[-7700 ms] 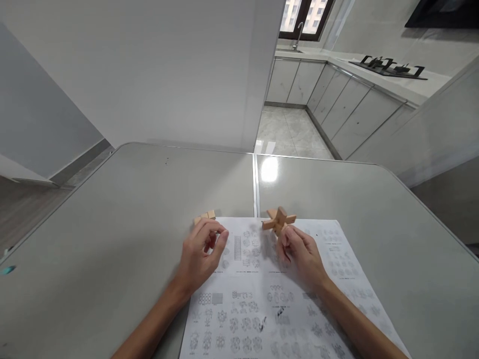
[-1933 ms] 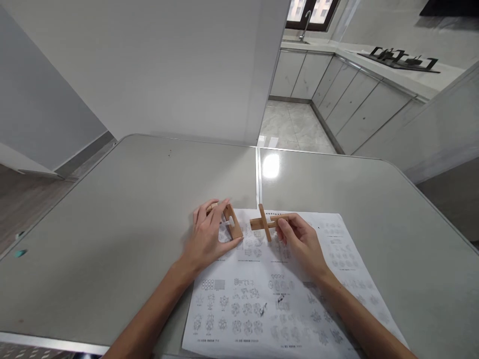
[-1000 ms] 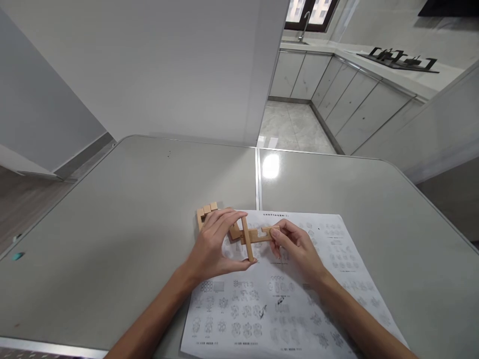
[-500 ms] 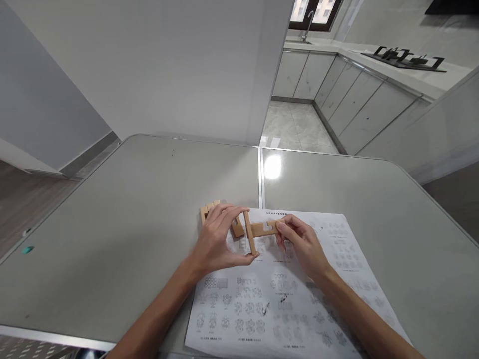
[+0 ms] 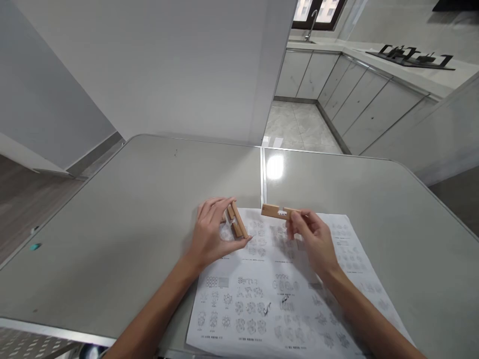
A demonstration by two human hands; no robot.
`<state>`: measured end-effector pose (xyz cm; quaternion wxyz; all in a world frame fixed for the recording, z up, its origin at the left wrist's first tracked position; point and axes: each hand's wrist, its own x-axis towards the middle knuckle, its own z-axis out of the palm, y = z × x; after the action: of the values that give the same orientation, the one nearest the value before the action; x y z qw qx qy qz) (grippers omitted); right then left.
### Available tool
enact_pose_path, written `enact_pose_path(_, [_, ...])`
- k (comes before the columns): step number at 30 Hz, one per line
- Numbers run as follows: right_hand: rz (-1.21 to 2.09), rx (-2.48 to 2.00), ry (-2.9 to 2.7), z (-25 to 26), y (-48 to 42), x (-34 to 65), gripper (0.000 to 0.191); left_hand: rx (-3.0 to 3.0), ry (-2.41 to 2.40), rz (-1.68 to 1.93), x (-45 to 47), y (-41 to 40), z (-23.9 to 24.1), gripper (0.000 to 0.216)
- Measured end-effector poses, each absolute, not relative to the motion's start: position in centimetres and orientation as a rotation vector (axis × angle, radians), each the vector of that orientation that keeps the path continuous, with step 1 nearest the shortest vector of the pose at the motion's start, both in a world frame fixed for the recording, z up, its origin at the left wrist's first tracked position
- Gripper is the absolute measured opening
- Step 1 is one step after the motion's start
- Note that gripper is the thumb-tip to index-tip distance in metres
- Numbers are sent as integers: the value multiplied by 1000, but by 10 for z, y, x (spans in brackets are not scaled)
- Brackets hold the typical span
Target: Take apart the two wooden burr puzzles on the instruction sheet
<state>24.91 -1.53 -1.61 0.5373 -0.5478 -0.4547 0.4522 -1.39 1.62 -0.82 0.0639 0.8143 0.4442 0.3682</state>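
My left hand [image 5: 210,229] grips a notched wooden puzzle piece [image 5: 240,220] by its two ends, fingertips at the far end and thumb at the near one. Other wooden pieces lie behind that hand and are mostly hidden by it. My right hand [image 5: 311,234] pinches one end of another flat wooden puzzle piece [image 5: 271,211], which has a cut-out slot near its middle and points left. The two pieces are apart, with a gap between them. Beneath both hands lies a large printed sheet [image 5: 258,271] with small assembly drawings.
The grey table [image 5: 123,224] has a metal seam [image 5: 263,177] running away from me. A small teal bit [image 5: 35,247] lies near its left edge. Behind the table stands a white wall [image 5: 187,70]; kitchen cabinets [image 5: 370,99] and a gas hob [image 5: 411,57] are at the far right.
The two wooden pieces, touching or nearly so before, have come apart. My left hand moved left and tilted its piece; my right hand moved right and raised its piece's free end.
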Motion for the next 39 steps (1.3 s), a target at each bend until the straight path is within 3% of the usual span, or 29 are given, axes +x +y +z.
enact_pose_path(4, [1112, -1432, -1201, -18, -18, 236, 35, 2494, 1414, 915, -11, 19, -16, 88])
enact_pose_path(15, [1045, -1455, -1574, -29, -23, 232, 48, 2519, 1508, 817, -15, 21, -18, 79])
enact_pose_path(24, [1019, -1331, -1750, -30, -21, 235, 25, 2590, 1504, 730, -18, 24, -23, 87])
enact_pose_path(30, [990, -1362, -1711, -36, -22, 233, 23, 2635, 1482, 720, -17, 21, -22, 73])
enact_pose_path(35, [1017, -1362, -1663, -35, -22, 233, 22, 2493, 1495, 790, -25, 24, -19, 75])
enact_pose_path(39, [1025, -1355, -1665, -33, -22, 231, 21, 2121, 1689, 1017, -52, 48, -17, 49])
